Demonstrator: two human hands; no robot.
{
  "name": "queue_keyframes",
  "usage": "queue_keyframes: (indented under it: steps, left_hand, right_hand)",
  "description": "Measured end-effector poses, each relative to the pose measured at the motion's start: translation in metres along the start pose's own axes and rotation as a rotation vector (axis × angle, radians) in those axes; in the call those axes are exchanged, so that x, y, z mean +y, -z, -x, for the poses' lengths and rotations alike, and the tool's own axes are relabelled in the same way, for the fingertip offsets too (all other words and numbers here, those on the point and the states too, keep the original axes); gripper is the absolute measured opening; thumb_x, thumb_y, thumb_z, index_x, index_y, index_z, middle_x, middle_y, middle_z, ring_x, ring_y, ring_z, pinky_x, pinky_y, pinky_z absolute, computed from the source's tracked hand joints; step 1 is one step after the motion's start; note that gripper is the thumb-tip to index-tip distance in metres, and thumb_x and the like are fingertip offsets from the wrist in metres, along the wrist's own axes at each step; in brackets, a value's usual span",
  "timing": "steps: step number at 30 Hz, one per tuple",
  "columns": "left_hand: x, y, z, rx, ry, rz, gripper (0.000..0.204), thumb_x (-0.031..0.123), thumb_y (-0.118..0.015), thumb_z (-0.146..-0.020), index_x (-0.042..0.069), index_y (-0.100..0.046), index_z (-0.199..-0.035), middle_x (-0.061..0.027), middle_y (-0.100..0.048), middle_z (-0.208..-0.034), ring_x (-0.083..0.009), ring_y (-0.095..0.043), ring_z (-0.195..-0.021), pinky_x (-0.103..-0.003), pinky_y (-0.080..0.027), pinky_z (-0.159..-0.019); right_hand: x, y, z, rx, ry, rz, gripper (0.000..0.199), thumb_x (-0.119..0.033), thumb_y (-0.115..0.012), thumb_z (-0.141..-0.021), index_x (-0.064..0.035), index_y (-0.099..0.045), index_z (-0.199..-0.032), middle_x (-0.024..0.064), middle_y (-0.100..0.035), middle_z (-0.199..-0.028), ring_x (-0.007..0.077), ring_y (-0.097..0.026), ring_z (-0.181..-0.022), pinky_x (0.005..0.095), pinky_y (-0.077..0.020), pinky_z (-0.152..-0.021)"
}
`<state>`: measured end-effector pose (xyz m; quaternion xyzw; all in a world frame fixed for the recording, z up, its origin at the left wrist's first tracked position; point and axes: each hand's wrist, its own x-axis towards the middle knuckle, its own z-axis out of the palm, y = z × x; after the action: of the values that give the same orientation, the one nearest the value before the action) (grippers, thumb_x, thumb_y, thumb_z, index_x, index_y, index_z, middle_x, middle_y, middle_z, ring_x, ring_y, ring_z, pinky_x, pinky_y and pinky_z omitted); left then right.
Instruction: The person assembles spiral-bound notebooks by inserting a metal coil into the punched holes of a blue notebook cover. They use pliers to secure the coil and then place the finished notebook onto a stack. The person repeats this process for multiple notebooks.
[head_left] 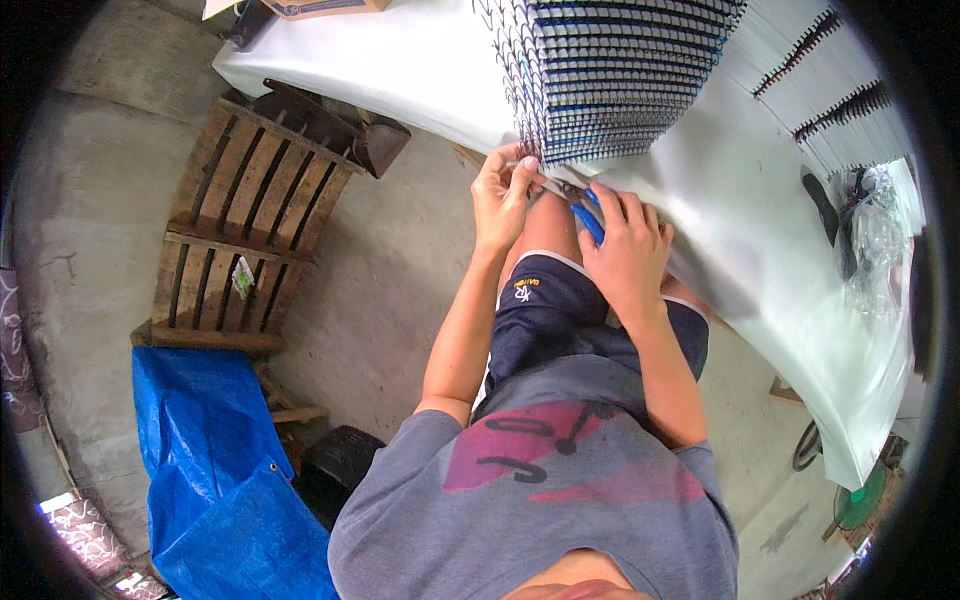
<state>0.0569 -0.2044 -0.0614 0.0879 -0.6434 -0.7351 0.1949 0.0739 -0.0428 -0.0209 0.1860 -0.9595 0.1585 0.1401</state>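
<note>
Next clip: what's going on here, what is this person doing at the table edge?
A person stands at a white-covered table, working at the bottom corner of a tall stack of wire-bound notebooks. The left hand pinches the wire binding at the stack's lower edge, while the right hand grips blue-handled pliers pointed at the same spot. More bound stacks lie farther right on the table. A wooden pallet and a blue tarp lie on the concrete floor to the left.
</note>
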Motion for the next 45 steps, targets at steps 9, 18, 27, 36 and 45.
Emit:
queue_keyframes:
  steps: [9,18,27,36,45]
  left_hand:
    - [0.001,-0.001,-0.001,0.013,-0.004,0.047,0.021,0.014,-0.059,-0.091,-0.003,-0.058,-0.103,-0.0057,-0.063,-0.087,-0.0104,-0.058,-0.069,-0.024,-0.049,-0.064]
    - [0.000,0.002,-0.004,0.013,-0.015,0.026,0.023,0.012,-0.061,-0.089,-0.005,-0.059,-0.103,-0.0085,-0.065,-0.088,-0.0120,-0.060,-0.071,-0.026,-0.050,-0.066]
    - [0.000,0.015,0.001,-0.062,0.081,0.054,0.024,0.013,-0.064,-0.087,-0.005,-0.061,-0.103,-0.0093,-0.066,-0.087,-0.0122,-0.061,-0.071,-0.025,-0.051,-0.066]
    - [0.002,0.014,0.000,-0.050,0.050,0.015,0.022,0.014,-0.064,-0.087,-0.004,-0.062,-0.100,-0.0093,-0.066,-0.086,-0.0120,-0.061,-0.069,-0.025,-0.051,-0.065]
    - [0.005,0.014,0.000,-0.045,0.045,0.017,0.019,0.013,-0.065,-0.087,-0.004,-0.063,-0.097,-0.0080,-0.066,-0.082,-0.0113,-0.060,-0.067,-0.025,-0.051,-0.063]
  right_hand:
    - [-0.011,-0.002,-0.009,0.016,-0.047,0.057,0.044,-0.028,-0.069,-0.072,-0.0157,-0.058,-0.113,0.0036,-0.056,-0.100,0.0245,-0.056,-0.094,0.0478,-0.0415,-0.077]
    - [-0.004,-0.012,-0.017,-0.014,-0.014,-0.065,0.035,-0.022,-0.068,-0.073,-0.0128,-0.061,-0.106,0.0073,-0.061,-0.091,0.0271,-0.062,-0.084,0.0417,-0.0475,-0.073]
    - [0.004,0.004,-0.012,0.032,-0.029,-0.033,0.032,-0.020,-0.068,-0.072,-0.0136,-0.063,-0.103,0.0055,-0.060,-0.090,0.0237,-0.061,-0.085,0.0397,-0.0443,-0.077]
    - [-0.006,-0.002,-0.016,0.113,0.008,0.000,0.038,-0.024,-0.071,-0.069,-0.0164,-0.062,-0.106,0.0019,-0.057,-0.092,0.0203,-0.055,-0.092,0.0416,-0.0384,-0.081]
    - [-0.007,-0.003,-0.020,0.071,-0.006,0.000,0.036,-0.024,-0.071,-0.070,-0.0163,-0.063,-0.104,0.0025,-0.058,-0.093,0.0213,-0.056,-0.092,0.0432,-0.0391,-0.079]
